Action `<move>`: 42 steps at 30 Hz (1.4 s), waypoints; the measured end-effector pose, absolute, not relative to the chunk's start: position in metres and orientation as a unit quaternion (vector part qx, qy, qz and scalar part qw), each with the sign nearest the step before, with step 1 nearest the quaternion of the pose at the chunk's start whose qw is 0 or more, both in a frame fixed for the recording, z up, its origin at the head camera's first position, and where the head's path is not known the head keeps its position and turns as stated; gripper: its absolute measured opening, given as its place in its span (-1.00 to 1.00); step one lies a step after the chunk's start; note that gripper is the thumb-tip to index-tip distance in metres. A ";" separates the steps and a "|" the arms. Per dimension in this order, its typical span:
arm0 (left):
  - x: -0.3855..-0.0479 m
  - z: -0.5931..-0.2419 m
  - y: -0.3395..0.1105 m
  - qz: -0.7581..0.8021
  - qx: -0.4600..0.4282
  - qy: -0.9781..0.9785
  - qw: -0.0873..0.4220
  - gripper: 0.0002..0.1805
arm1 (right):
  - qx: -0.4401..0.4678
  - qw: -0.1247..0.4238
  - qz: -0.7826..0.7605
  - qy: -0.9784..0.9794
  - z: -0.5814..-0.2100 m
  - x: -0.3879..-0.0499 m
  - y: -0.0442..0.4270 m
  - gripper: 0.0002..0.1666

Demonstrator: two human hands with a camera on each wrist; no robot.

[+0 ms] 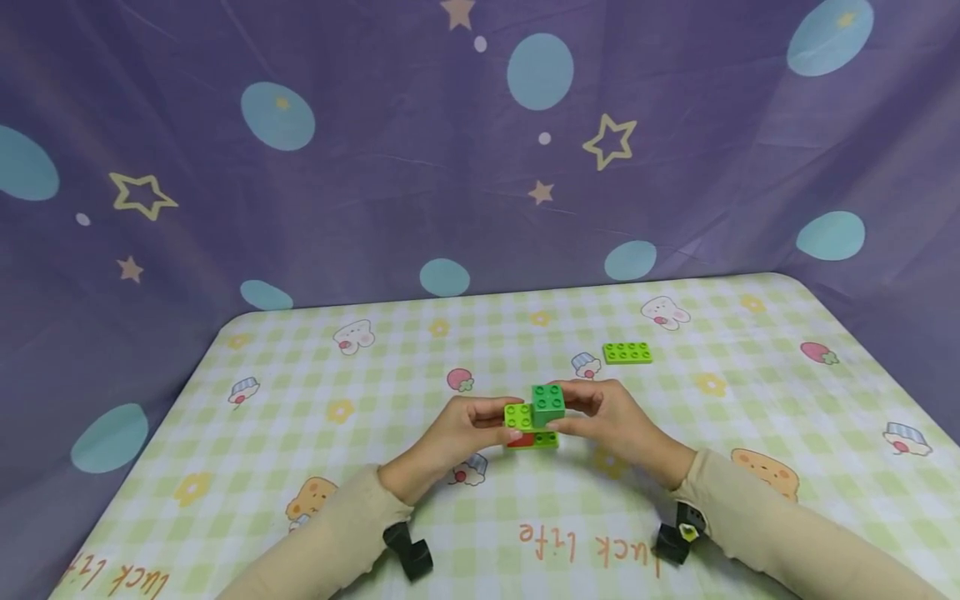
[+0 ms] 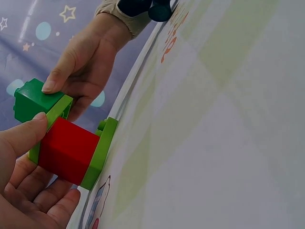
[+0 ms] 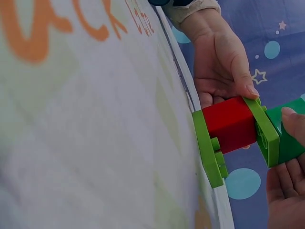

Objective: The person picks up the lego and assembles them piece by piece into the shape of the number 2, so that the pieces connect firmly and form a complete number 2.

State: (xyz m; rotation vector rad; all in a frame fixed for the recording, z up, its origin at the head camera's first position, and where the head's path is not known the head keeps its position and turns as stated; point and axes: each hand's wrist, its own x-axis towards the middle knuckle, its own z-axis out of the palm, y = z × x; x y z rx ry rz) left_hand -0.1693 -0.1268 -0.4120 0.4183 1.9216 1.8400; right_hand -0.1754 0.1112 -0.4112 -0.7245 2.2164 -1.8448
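- dark green block (image 1: pixel 548 406) sits between the thumb and fingers of the right hand (image 1: pixel 603 408), which is clamped on its sides; its four studs face up.
- beneath it is the right half of an upper lime plate (image 1: pixel 518 416); whether the block is fully pressed down, i cannot tell.
- left hand (image 1: pixel 468 425) pinches the left end of that upper plate, thumb on the near edge, fingers on the far side, just beside the dark green block.
- red block (image 2: pixel 69 150) stands under the plate's left half, so the right half overhangs.
- lower lime plate (image 1: pixel 547 440) lies under the red block, its studs bare at the right end.
- another lime plate (image 1: pixel 627 353), studs up, lies on the checked tablecloth (image 1: pixel 405 358), beyond the right hand and apart from the stack.
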 end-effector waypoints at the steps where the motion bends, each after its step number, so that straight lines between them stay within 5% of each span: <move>1: -0.169 -0.412 -0.127 0.667 0.152 0.695 0.222 -0.53 | -0.244 0.084 -0.617 0.744 -0.411 -0.176 0.111 -0.50; 13: -0.168 -0.414 -0.126 0.666 0.152 0.697 0.218 -0.53 | -0.289 0.024 -0.539 0.790 -0.407 -0.172 0.112 -0.46; 42: -0.170 -0.414 -0.127 0.666 0.162 0.694 0.218 -0.54 | -0.260 0.068 -0.576 0.772 -0.403 -0.177 0.113 -0.47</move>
